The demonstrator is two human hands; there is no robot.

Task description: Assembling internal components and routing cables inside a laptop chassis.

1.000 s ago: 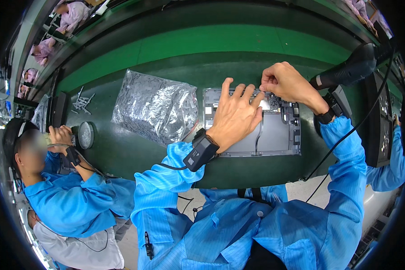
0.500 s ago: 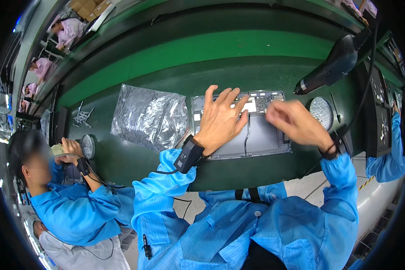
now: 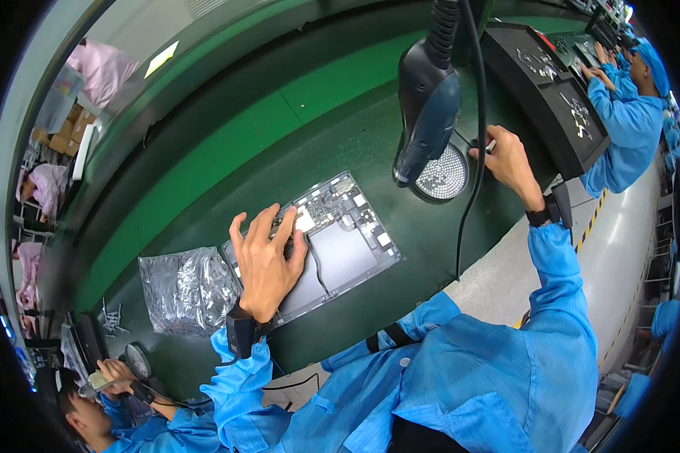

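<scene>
An opened grey laptop casing (image 3: 344, 260) lies at a slant on the green bench, its circuit board bare along the far side. My left hand (image 3: 264, 260) rests over its left part, fingers spread, covering some of the board. Far to the right, beyond the round dish, my right hand (image 3: 512, 162) has thumb and fingers closed around the dark end of a thin screwdriver (image 3: 463, 139). Its slim shaft points up and left, partly behind a hanging cable. The round metal dish (image 3: 442, 175), with a dimpled surface, sits just left of that hand.
A dark handheld device (image 3: 428, 98) on a coiled cord hangs over the dish. A black cable (image 3: 477, 113) drops beside it. Left of the casing lies a shiny plastic bag (image 3: 185, 291). Black trays (image 3: 544, 98) with small parts stand at the right; a co-worker (image 3: 91, 408) sits at the left.
My right hand has left the casing and reached right, closing on the screwdriver beside the dish. The left hand has stayed on the casing. The whole view has swung to the right.
</scene>
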